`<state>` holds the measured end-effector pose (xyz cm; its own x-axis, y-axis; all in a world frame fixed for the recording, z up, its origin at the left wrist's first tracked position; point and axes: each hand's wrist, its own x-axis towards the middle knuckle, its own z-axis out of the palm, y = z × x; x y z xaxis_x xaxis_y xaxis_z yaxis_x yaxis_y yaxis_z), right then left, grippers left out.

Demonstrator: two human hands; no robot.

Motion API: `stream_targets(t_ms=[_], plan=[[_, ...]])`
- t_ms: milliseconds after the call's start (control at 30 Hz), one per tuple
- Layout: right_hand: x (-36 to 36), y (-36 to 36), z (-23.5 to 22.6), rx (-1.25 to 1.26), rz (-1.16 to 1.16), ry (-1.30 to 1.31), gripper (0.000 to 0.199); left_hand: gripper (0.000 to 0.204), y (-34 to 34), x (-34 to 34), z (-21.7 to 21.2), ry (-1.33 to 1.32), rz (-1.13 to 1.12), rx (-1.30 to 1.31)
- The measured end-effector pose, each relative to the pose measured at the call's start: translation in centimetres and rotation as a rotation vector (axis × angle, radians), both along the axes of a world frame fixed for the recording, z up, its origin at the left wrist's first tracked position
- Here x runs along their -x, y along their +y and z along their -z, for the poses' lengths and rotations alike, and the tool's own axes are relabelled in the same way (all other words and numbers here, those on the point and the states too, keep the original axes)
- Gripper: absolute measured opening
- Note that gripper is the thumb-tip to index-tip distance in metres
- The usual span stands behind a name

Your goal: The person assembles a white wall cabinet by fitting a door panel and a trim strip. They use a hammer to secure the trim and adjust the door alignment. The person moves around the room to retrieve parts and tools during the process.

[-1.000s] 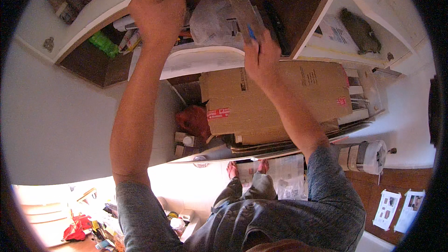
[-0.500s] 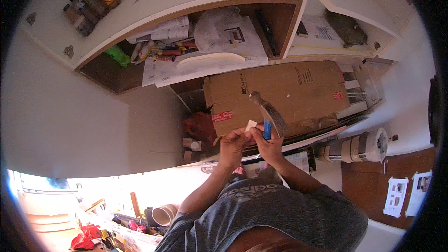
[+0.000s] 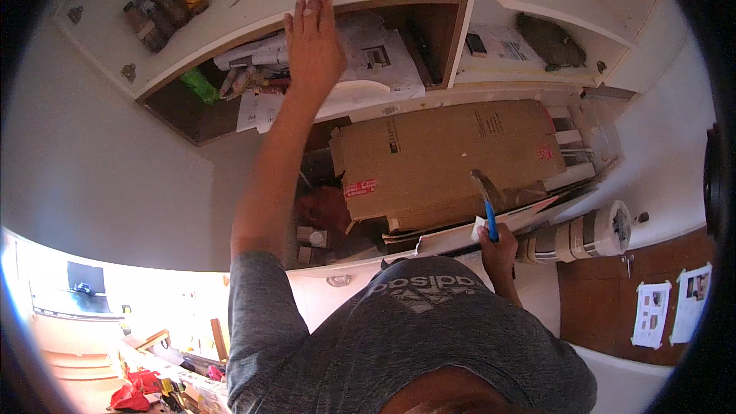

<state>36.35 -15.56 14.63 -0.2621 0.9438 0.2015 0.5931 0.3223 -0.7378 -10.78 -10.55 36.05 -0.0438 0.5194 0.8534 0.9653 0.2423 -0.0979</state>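
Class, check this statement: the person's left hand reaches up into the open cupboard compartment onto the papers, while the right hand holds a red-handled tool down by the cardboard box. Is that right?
Not quite. The head view shows the tool in the right hand has a blue handle, not red. The rest stands: the left hand reaches up onto the papers in the open cupboard compartment, and the right hand is low by the cardboard box.

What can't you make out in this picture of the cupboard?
Head view:
- What the left hand touches: it covers the papers on the shelf.
- The tool in the right hand: its blue handle shows, its dark head is too small to identify.
- Behind the cardboard box: the box hides the compartment.
- The bottles: too small to tell their contents.
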Motion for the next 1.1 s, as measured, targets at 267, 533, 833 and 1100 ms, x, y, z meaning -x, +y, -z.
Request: stream_targets(t_ms=[267,533,833,1100], plan=[[-6.5,1.9,3.4,0.031,0.140,-0.025,0.028,0.068,4.7,-2.8,-0.3,0.035,-0.055,0.059],[-9.2,6.4,4.1,0.146,0.131,-0.079,0.025,0.048,11.3,-8.4,-1.3,0.022,-0.056,0.039],[-9.8,9.6,6.9,0.244,0.035,0.049,0.021,0.038,5.2,-2.5,-2.7,0.115,-0.090,0.071],[-9.3,9.1,6.0,0.271,0.042,-0.121,0.027,0.050,-4.1,6.4,-2.1,0.053,-0.302,0.095]])
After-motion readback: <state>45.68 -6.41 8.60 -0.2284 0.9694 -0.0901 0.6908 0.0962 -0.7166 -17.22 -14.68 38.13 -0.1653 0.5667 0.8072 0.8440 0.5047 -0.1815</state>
